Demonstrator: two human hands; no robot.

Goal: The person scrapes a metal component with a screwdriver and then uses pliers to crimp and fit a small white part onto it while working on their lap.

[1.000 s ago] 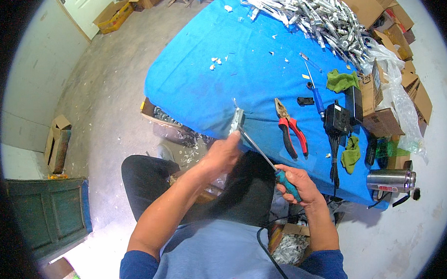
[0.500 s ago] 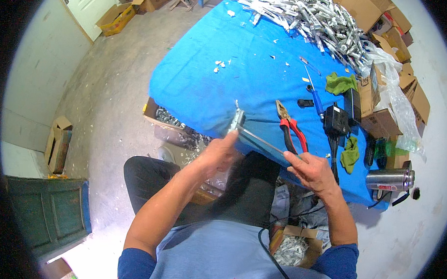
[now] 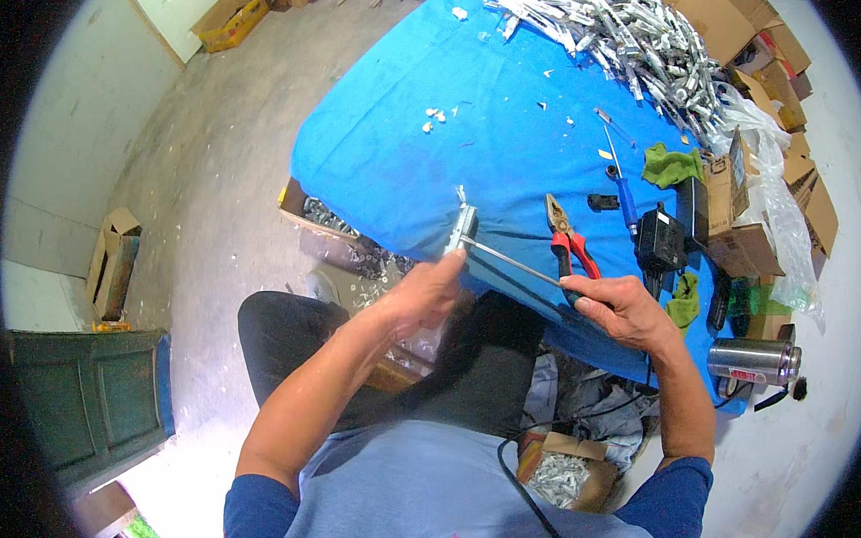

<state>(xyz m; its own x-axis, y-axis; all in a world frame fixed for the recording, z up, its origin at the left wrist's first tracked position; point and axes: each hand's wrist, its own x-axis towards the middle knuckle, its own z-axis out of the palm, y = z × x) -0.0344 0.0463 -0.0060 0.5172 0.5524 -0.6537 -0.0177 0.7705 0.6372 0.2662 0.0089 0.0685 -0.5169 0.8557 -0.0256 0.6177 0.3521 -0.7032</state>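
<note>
My left hand [image 3: 427, 290] is closed on the lower end of a small silver-grey metal piece [image 3: 461, 225], which stands out past the fingers at the near edge of the blue-covered table [image 3: 379, 147]. In my right hand [image 3: 622, 310] is the handle of a screwdriver [image 3: 514, 261]. Its long thin shaft points left, and the tip meets the side of the metal piece. Just beyond my right hand lie pliers [image 3: 567, 238] with red and black handles. A second screwdriver [image 3: 625, 191], with a blue handle, rests to their right.
A large heap of silver-white pieces [image 3: 631, 44] covers the far right of the table. Cardboard boxes [image 3: 743, 244], a black adapter [image 3: 659, 240], green cloths [image 3: 671, 164] and a steel flask [image 3: 754, 360] line the right side. Below the left edge stands a box of small parts [image 3: 320, 214].
My right hand has shifted slightly right and up with the screwdriver. My left hand still holds the metal piece, nearly in place. The whole view has shifted a little.
</note>
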